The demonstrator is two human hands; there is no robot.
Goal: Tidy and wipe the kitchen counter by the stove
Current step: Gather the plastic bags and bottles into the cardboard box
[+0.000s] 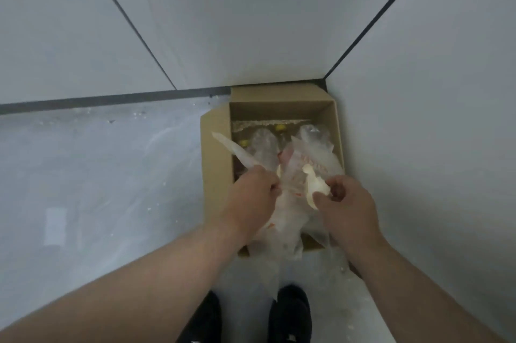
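An open cardboard box [215, 153] stands on the floor in a corner between two walls. Clear plastic bottles [264, 144] with yellow caps lie inside it. Above the box hangs a translucent plastic bag [287, 211] with red print. My left hand [252, 194] grips the bag's left edge, and a strip of it sticks up to the left. My right hand [346, 208] pinches a pale yellowish peel-like scrap [314, 186] at the bag's right side.
Pale grey walls [418, 119] with dark skirting close in behind and to the right of the box. The grey floor [97, 175] to the left is dusty with small crumbs. My black shoes [290, 312] stand just in front of the box.
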